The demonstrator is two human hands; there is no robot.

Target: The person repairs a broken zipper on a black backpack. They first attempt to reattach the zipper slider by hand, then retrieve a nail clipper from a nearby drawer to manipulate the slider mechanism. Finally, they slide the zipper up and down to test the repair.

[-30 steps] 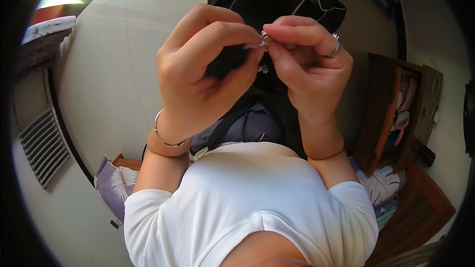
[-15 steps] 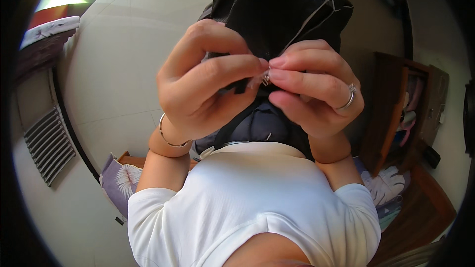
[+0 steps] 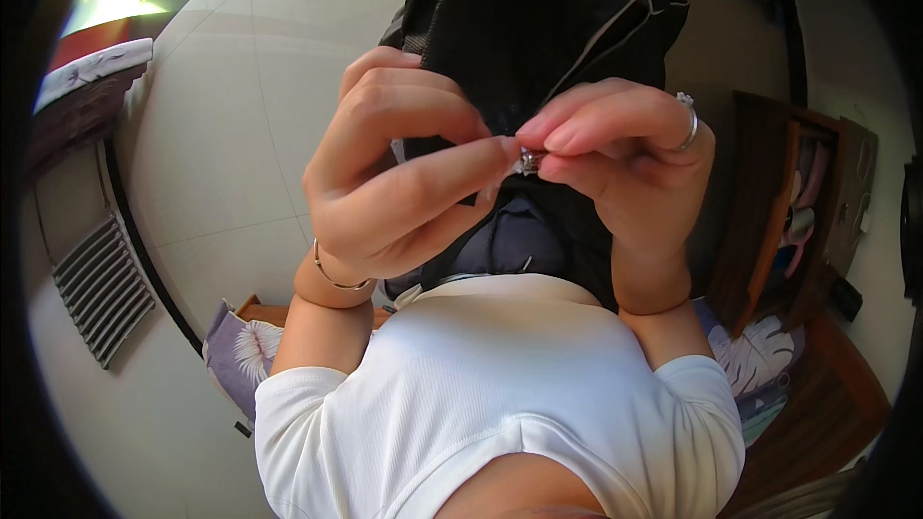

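Observation:
A small shiny silver metal piece (image 3: 528,161) sits between my fingertips in front of a black fabric bag (image 3: 538,29) on my lap. Thumb and forefinger of my right hand (image 3: 639,149) pinch the piece from the right; this hand wears a ring with a stone. My left hand (image 3: 399,154) meets it from the left, its fingers curled and the tips pressed together at the metal. A bit of clear, film-like material shows by the left fingertips. The piece is too small and too covered to name its kind. A thin bracelet circles my left wrist.
Beyond the bag and to the left spreads a pale tiled floor (image 3: 207,115). A ribbed radiator-like panel (image 3: 104,293) stands at the left wall. On the right is a brown wooden cabinet (image 3: 755,211) with things on its shelves. Patterned cushions (image 3: 764,356) lie on both sides of me.
My right hand has turned, and its thumb and forefinger now close on the metal piece. The left fingers have shifted slightly. The piece sits a little lower and farther right.

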